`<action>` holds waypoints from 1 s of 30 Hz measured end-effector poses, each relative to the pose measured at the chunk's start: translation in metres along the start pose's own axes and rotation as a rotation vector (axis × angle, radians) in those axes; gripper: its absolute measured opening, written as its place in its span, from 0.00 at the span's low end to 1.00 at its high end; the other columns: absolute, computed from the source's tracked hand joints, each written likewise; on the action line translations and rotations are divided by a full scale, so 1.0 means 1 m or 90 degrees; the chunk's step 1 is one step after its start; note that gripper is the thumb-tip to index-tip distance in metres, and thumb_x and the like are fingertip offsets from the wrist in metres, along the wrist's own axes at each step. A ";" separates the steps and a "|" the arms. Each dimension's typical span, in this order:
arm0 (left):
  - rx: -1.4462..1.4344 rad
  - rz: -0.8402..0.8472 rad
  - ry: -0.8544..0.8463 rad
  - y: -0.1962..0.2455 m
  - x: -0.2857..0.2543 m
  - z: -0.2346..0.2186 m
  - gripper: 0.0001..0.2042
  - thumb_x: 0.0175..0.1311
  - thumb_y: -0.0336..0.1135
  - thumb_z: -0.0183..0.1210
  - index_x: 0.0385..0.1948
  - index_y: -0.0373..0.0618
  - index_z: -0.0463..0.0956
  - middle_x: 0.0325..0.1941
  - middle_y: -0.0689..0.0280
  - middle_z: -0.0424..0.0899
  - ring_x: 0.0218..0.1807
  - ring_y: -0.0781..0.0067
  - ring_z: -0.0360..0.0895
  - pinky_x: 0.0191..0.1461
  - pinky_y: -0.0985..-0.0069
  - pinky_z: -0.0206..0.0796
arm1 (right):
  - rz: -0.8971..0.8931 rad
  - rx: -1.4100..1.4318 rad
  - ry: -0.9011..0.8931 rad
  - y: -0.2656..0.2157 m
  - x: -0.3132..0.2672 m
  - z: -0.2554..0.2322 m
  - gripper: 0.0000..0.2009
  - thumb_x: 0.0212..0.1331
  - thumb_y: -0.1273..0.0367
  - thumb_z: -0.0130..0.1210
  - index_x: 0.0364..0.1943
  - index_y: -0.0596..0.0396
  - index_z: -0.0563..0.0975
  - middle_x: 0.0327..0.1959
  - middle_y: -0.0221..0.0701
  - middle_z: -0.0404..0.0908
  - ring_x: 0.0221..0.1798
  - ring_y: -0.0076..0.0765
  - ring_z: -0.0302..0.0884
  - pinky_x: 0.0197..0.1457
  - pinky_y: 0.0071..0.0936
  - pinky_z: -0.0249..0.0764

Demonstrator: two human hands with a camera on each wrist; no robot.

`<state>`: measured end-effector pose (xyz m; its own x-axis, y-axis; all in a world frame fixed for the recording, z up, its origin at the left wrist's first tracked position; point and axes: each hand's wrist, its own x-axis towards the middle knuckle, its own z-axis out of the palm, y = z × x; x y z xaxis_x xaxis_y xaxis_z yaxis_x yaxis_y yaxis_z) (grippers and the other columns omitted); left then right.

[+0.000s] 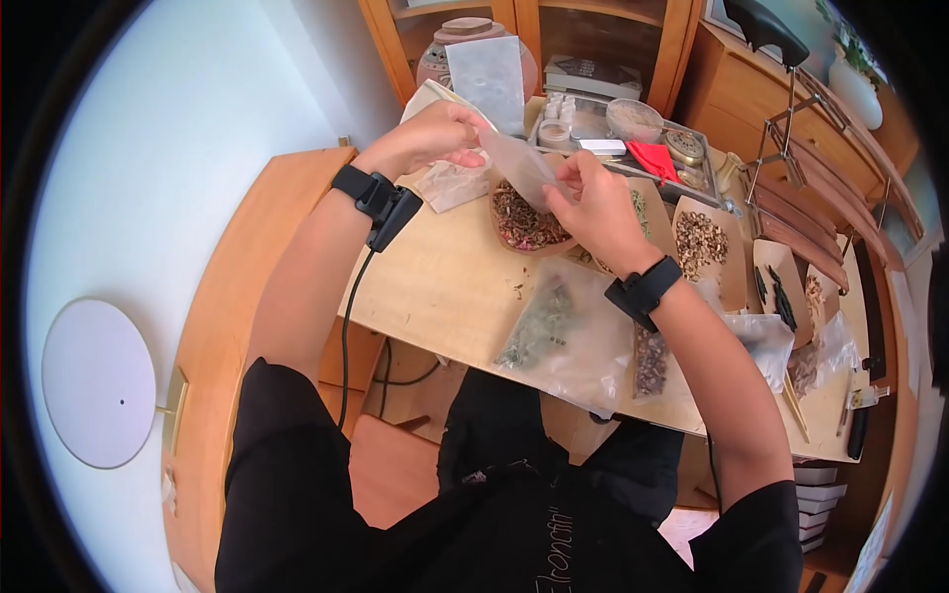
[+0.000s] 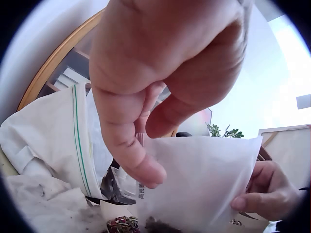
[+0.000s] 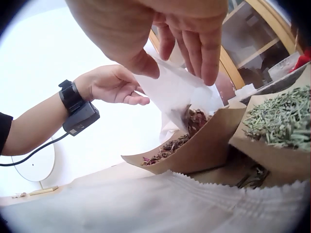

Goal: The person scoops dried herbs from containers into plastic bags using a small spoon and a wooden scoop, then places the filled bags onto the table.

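A translucent white sachet [image 1: 520,166] hangs tilted between both hands, its low end over a brown paper tray [image 3: 204,150] of dried reddish-brown petals and herbs [image 1: 524,219]. My left hand [image 1: 440,136] pinches one edge of it between thumb and fingers. At the opposite edge, my right hand [image 1: 600,212] grips the thin material with the thumb on one side. Dark printed characters run down the sachet near the left fingers in the left wrist view. Dark, crumbly matter shows at the sachet's low end in the right wrist view, right at the tray's contents.
Paper trays of green herbs [image 3: 282,119], brown pieces [image 1: 700,243] and dark pods [image 1: 778,296] stand to the right. A clear bag of green leaves [image 1: 549,326] lies at the front edge. Behind are a grey tray with a red cloth [image 1: 652,161] and a patterned jar [image 1: 432,67].
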<state>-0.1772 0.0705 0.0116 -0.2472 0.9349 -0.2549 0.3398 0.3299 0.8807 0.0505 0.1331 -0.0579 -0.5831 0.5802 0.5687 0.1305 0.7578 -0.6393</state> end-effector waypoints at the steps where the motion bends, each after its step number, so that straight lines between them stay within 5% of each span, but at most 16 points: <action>1: 0.018 0.026 0.014 -0.001 0.002 0.002 0.13 0.71 0.30 0.45 0.52 0.35 0.70 0.54 0.56 0.74 0.44 0.68 0.81 0.51 0.74 0.76 | -0.002 -0.001 -0.002 0.001 0.000 0.001 0.10 0.51 0.71 0.60 0.33 0.61 0.72 0.27 0.49 0.79 0.34 0.57 0.79 0.38 0.43 0.74; 17: -0.006 0.195 0.102 -0.002 0.017 0.013 0.08 0.68 0.31 0.53 0.42 0.37 0.75 0.39 0.62 0.79 0.40 0.73 0.81 0.42 0.79 0.77 | -0.060 -0.077 0.044 -0.009 -0.011 0.003 0.10 0.50 0.71 0.61 0.29 0.63 0.72 0.28 0.48 0.79 0.30 0.56 0.78 0.34 0.44 0.73; 30: 0.007 0.284 0.142 -0.001 0.024 0.024 0.07 0.68 0.31 0.54 0.42 0.39 0.75 0.40 0.64 0.80 0.39 0.76 0.80 0.43 0.79 0.76 | -0.086 -0.129 0.087 -0.015 -0.011 -0.022 0.06 0.53 0.72 0.59 0.27 0.62 0.76 0.29 0.44 0.79 0.31 0.53 0.78 0.35 0.42 0.74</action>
<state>-0.1615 0.0956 -0.0046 -0.2635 0.9346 0.2391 0.4667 -0.0934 0.8795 0.0723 0.1221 -0.0435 -0.4943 0.4946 0.7149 0.2253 0.8672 -0.4442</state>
